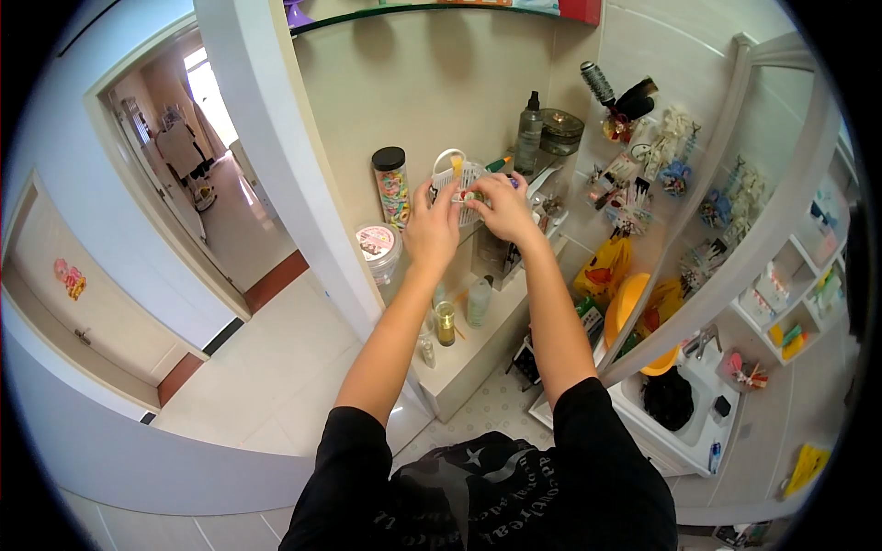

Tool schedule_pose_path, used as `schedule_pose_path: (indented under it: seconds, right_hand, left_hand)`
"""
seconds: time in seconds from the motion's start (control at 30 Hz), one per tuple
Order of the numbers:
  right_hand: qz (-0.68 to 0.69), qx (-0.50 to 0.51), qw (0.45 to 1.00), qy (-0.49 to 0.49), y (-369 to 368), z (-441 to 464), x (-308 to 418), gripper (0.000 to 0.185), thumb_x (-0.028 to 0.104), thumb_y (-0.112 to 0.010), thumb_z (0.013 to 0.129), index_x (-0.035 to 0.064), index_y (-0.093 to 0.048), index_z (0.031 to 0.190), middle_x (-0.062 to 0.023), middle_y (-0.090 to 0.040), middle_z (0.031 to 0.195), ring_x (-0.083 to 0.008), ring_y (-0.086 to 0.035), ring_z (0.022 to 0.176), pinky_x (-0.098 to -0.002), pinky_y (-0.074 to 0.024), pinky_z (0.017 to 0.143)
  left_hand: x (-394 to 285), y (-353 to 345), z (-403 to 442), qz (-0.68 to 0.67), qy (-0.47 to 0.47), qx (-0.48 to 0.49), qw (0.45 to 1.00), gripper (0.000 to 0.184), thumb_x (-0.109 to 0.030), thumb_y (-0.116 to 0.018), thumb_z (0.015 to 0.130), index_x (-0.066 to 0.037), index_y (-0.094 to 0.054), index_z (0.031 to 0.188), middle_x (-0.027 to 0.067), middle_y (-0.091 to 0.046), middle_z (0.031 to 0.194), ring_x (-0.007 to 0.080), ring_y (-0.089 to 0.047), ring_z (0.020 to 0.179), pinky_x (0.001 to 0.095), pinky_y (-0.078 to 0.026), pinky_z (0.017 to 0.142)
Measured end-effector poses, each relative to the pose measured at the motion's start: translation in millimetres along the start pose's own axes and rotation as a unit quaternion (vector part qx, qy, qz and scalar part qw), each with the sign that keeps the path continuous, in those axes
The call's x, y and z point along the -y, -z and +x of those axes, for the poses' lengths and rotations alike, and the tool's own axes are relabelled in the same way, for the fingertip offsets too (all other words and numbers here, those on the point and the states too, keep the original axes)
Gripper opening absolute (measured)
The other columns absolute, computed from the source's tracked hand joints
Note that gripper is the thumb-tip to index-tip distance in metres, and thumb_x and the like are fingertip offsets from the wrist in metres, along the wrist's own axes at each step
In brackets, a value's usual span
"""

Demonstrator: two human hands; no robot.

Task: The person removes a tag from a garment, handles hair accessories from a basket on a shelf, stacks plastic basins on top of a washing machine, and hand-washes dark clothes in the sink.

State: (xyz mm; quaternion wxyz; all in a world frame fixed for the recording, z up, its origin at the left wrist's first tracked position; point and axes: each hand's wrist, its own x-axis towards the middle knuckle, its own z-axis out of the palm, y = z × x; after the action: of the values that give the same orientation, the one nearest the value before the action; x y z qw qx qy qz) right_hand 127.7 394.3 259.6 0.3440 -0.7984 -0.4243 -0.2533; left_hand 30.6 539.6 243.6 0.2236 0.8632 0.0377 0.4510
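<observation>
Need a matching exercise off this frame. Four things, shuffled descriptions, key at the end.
Things
1. Basket
2. Tall jar
3. Basin
4. Sink

Descriptions
A. Orange, to the right of the right arm
B. Has a black heap lying in it
C. White, at the left hand and right hand
D. Black lid, many-coloured contents

Pairs: 1-C, 2-D, 3-A, 4-B
</observation>
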Motion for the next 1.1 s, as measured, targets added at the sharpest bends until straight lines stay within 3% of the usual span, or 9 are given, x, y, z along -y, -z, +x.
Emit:
schedule_pose_path:
  seconds: [0.13,0.33,0.7,0.8,0.93,1.1]
  right_hand:
    - [0.003,-0.002,1.000,0.005,-4,3,1,0.020,0.026,-0.073,0.087,0.0118,-0.068,0.100,-0.0055,-0.067,0.087,-0.0269,-0.058,0.104,-0.0571,-0.0236,0.110]
    - [-0.013,0.025,1.000,0.002,-3,11,-1,0.021,0.026,-0.073,0.087,0.0111,-0.068,0.101,-0.0072,-0.067,0.086,-0.0281,-0.058,0.102,-0.0573,-0.0251,0.109]
    - [0.007,0.052,0.999,0.004,-10,18,-2,0.024,0.025,-0.071,0.087,0.0103,-0.067,0.106,-0.0080,-0.068,0.087,-0.0294,-0.059,0.102,-0.0562,-0.0253,0.110]
    - [0.014,0.073,0.997,-0.007,-14,19,-3,0.025,0.028,-0.071,0.090,0.0112,-0.066,0.107,-0.0092,-0.061,0.086,-0.0290,-0.057,0.099,-0.0523,-0.0226,0.113]
    - [0.023,0.062,0.998,0.006,-14,19,1,0.026,0.025,-0.071,0.087,0.0092,-0.066,0.107,-0.0082,-0.068,0.087,-0.0294,-0.059,0.103,-0.0549,-0.0253,0.110]
    - [0.046,0.057,0.997,0.001,-13,19,3,0.026,0.026,-0.070,0.088,0.0088,-0.066,0.107,-0.0083,-0.068,0.088,-0.0293,-0.059,0.105,-0.0537,-0.0259,0.111]
  left_hand:
    - [3,-1,0,0.010,-0.001,-0.002,1.000,0.035,-0.027,-0.063,0.096,-0.029,-0.062,0.132,0.0137,-0.050,0.142,0.0382,-0.067,0.105,0.0471,-0.058,0.081]
    - [7,-7,0,-0.030,0.031,-0.001,0.999,0.031,-0.028,-0.063,0.096,-0.023,-0.062,0.127,0.0160,-0.049,0.147,0.0408,-0.064,0.112,0.0481,-0.056,0.087]
    - [9,-17,1,-0.041,0.043,-0.028,0.998,0.029,-0.022,-0.057,0.098,-0.016,-0.062,0.126,0.0167,-0.061,0.130,0.0394,-0.063,0.112,0.0469,-0.053,0.088]
    - [13,-21,2,-0.051,0.026,-0.035,0.998,0.029,-0.019,-0.054,0.100,-0.012,-0.061,0.126,0.0152,-0.064,0.125,0.0381,-0.065,0.108,0.0458,-0.053,0.086]
    - [14,-22,3,-0.058,0.013,-0.052,0.997,0.030,-0.016,-0.051,0.101,-0.009,-0.060,0.128,0.0143,-0.066,0.117,0.0383,-0.067,0.099,0.0457,-0.054,0.081]
    - [10,-18,4,-0.020,0.053,-0.013,0.998,0.032,-0.022,-0.050,0.101,-0.015,-0.060,0.131,0.0152,-0.064,0.124,0.0389,-0.067,0.099,0.0474,-0.054,0.081]
